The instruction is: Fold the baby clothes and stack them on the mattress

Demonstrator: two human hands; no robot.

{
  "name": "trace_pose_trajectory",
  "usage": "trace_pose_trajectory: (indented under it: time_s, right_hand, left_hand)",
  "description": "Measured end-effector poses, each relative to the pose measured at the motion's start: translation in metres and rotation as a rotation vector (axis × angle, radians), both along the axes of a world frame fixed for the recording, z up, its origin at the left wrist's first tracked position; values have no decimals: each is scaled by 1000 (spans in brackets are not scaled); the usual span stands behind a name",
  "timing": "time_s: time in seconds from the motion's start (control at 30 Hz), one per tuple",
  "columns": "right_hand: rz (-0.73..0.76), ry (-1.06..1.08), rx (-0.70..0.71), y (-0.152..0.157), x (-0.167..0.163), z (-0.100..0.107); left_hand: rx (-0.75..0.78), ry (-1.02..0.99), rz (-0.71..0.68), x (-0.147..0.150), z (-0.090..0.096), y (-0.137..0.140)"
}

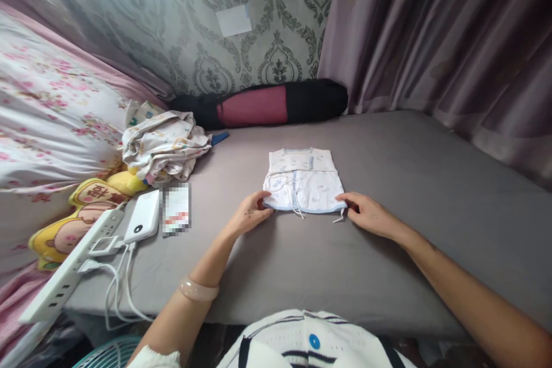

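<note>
A small white baby shirt (317,190) with pale blue trim and white tie strings lies flat on the grey bed sheet (401,276), its sleeves folded across the front. My left hand (252,211) pinches the shirt's near left corner between thumb and fingers. At the near right corner, my right hand (366,214) grips the blue-edged hem in the same way. One string trails from the middle of the hem, and another hangs by my right fingers.
Left of the shirt lie a crumpled patterned cloth (168,141), a white power bank (143,215), a power strip (81,259) with white cables and a yellow plush cushion (71,230). A long black and maroon roll (254,106) rests along the wall. Curtains (431,34) hang at the right.
</note>
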State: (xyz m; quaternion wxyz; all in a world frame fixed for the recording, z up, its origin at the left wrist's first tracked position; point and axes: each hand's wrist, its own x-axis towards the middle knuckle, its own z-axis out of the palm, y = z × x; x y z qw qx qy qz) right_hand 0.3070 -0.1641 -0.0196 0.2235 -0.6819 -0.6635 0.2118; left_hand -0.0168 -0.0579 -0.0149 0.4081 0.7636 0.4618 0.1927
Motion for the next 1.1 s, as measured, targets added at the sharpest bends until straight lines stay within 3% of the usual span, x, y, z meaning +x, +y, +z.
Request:
trace_pose_trajectory:
  time_s: [0.3, 0.53, 0.87, 1.1]
  right_hand:
    - [-126, -119, 222, 24, -2, 1]
    - [-231, -125, 376, 55, 0, 1]
    - [-320, -239, 421, 86, -1, 5]
    - [-369, -313, 350, 115, 2, -4]
  left_hand:
    - [402, 32, 116, 14, -11, 24]
    - [618, 43, 222, 30, -17, 51]
    - [647, 88, 298, 48, -28, 81]
    - [587, 166, 345, 61, -33, 109]
